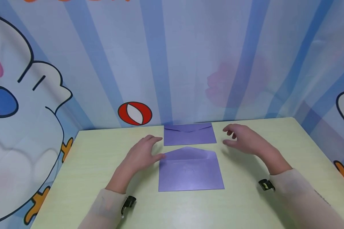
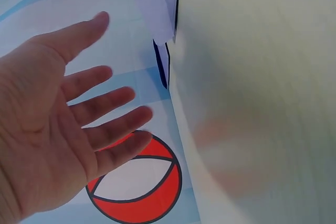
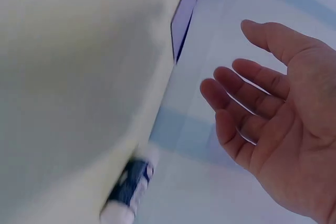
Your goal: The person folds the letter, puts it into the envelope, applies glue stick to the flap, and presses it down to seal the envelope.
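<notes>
Two purple envelopes lie one behind the other on the table. The front envelope (image 1: pixel 190 175) has its pointed flap raised toward the back. Behind it, the rear envelope (image 1: pixel 189 136) has its flap folded down. My left hand (image 1: pixel 140 154) hovers at their left side, fingers spread and relaxed, its thumb tip near the front envelope's upper left corner. To the right of the rear envelope, my right hand (image 1: pixel 243 138) hangs above the table with loosely bent fingers. Both palms hold nothing. A white cylinder with a dark label (image 3: pixel 131 182), like a glue stick, appears blurred in the right wrist view.
The pale wooden table (image 1: pixel 103 152) ends at a striped blue curtain-like backdrop (image 1: pixel 186 63) with printed cartoon figures and a red ball print (image 1: pixel 123 113). Small black wrist devices sit at both cuffs, one by the left sleeve (image 1: pixel 103 203).
</notes>
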Tool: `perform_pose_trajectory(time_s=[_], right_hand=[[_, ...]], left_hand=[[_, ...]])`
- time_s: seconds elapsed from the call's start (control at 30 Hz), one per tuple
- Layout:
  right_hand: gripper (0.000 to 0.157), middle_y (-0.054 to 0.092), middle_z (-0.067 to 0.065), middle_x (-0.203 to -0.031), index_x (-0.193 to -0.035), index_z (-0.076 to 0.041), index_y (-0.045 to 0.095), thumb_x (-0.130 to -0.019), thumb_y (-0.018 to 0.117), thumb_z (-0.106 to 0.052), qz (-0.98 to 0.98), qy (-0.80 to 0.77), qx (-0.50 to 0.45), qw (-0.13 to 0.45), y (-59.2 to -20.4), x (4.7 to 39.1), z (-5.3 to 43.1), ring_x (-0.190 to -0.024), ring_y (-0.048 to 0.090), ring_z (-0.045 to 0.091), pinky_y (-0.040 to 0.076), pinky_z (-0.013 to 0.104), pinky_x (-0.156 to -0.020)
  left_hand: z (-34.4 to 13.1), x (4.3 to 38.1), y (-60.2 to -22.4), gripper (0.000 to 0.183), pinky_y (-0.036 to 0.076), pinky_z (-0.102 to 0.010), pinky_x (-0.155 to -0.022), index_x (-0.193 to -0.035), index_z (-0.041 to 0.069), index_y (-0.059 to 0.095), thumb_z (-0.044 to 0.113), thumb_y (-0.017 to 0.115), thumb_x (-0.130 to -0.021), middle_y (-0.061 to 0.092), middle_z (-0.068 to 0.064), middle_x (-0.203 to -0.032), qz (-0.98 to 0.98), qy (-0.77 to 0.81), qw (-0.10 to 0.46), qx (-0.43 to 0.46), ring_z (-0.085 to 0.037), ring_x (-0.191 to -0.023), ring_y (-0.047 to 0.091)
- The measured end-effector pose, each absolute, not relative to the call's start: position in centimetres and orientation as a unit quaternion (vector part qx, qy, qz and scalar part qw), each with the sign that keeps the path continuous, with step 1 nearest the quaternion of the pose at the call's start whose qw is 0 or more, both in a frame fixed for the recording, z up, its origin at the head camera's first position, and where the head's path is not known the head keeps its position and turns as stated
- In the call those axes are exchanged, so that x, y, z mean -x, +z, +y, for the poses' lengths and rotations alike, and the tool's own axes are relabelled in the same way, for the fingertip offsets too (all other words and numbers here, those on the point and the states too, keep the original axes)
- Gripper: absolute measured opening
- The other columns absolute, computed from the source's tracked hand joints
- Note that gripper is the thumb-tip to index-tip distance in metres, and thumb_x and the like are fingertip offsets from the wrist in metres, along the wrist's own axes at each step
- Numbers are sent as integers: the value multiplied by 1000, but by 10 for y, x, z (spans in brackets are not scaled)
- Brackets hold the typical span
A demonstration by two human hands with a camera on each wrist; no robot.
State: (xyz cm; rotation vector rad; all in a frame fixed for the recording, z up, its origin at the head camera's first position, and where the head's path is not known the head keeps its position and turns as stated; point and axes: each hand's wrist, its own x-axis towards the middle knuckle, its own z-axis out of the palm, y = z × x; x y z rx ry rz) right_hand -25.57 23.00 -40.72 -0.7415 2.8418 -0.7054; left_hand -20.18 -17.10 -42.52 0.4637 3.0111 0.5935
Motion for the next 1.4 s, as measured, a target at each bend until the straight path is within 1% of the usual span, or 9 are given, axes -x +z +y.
perform_pose_trajectory(time_s=[0.17,0.3,0.43,0.57,0.77,0.9,1.17,1.27,1.4], right_hand=[[40,72,12,-116,-131,3,67,-99,75,-20,927,-238,275,92,-419,250,205,-105,67,28,57,46,-88],[37,72,8,-111,-128,2,70,-97,77,-17,924,-229,289,104,-430,250,191,-101,66,24,57,45,-88],[33,72,7,-105,-123,2,71,-95,79,-13,920,-215,314,97,-436,249,182,-97,67,23,57,44,-88],[28,72,5,-103,-120,2,72,-95,79,-8,918,-204,325,98,-438,248,176,-96,66,21,57,43,-88],[22,72,3,-101,-115,-2,74,-94,79,-2,921,-187,331,87,-440,248,172,-93,66,19,57,41,-86],[19,72,1,-97,-110,-5,75,-93,76,3,921,-180,342,57,-439,247,173,-90,67,19,58,40,-83],[21,74,0,-97,-101,-10,77,-91,74,9,908,-169,382,-5,-440,243,177,-90,69,19,59,40,-82],[23,75,-1,-98,-99,-10,78,-91,74,11,902,-168,398,-17,-440,241,178,-92,70,19,59,40,-83],[22,75,-1,-97,-97,-11,80,-89,77,10,895,-153,418,-23,-440,238,179,-92,72,19,60,38,-83]], left_hand=[[-161,211,-429,54,52,-47,-107,-141,7,68,29,83,-95,67,-11,-135,967,199,62,-145,-29,-127,62],[-152,217,-432,40,56,-43,-100,-133,6,72,21,81,-96,72,-8,-120,966,191,85,-151,-25,-111,66],[-146,221,-433,31,57,-39,-93,-126,6,76,15,79,-97,72,-5,-106,965,183,95,-163,-21,-98,64],[-145,223,-437,21,58,-36,-87,-119,5,78,9,77,-98,71,-3,-99,963,180,97,-178,-18,-91,63],[-144,224,-440,16,58,-35,-85,-114,5,79,4,74,-99,72,-3,-98,963,181,89,-182,-18,-89,64],[-143,223,-439,13,59,-35,-84,-108,7,81,3,75,-98,74,-3,-96,965,173,65,-186,-18,-87,65],[-141,216,-437,11,62,-34,-83,-98,8,84,-1,80,-93,77,-3,-94,965,155,9,-211,-19,-88,72],[-142,213,-437,14,63,-33,-82,-98,7,85,-4,80,-91,79,-3,-95,963,147,3,-227,-19,-90,74],[-142,209,-436,16,63,-33,-82,-98,6,85,-6,80,-90,80,-5,-96,958,144,16,-247,-20,-91,75]])
